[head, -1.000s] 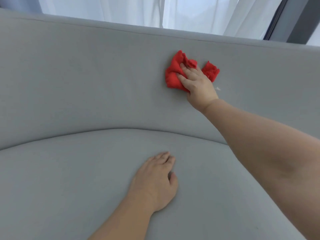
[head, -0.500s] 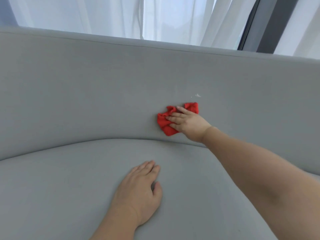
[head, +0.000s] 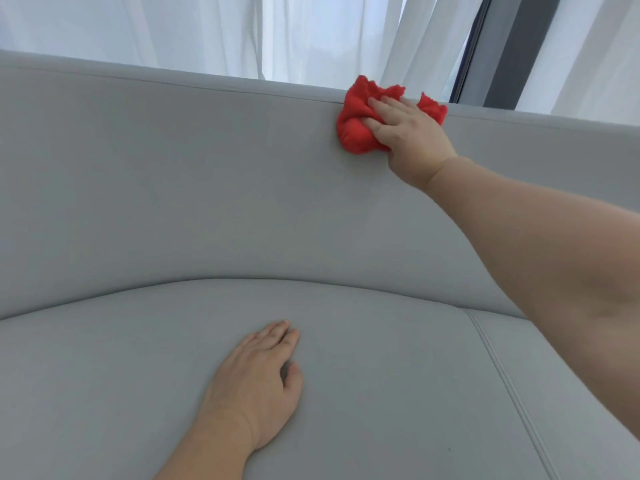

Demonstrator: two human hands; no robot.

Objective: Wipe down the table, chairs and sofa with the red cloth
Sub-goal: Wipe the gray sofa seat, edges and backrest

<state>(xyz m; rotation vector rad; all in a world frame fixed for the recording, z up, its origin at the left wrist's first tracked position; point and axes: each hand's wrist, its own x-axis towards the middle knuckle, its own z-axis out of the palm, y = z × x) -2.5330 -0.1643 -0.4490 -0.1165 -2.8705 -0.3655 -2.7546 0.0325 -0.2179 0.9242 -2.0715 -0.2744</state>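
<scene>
A grey sofa fills the head view, with its backrest above and its seat cushion below. My right hand presses a crumpled red cloth against the backrest at its top edge, fingers spread over the cloth. The cloth bunches out on both sides of the hand. My left hand rests flat on the seat cushion, fingers straight and together, holding nothing.
White sheer curtains hang behind the sofa. A dark window frame rises at the upper right. A seam divides the seat cushions on the right.
My right hand swept the cloth from the lower backrest near the seat up to the top edge. The left hand stayed flat on the cushion.
</scene>
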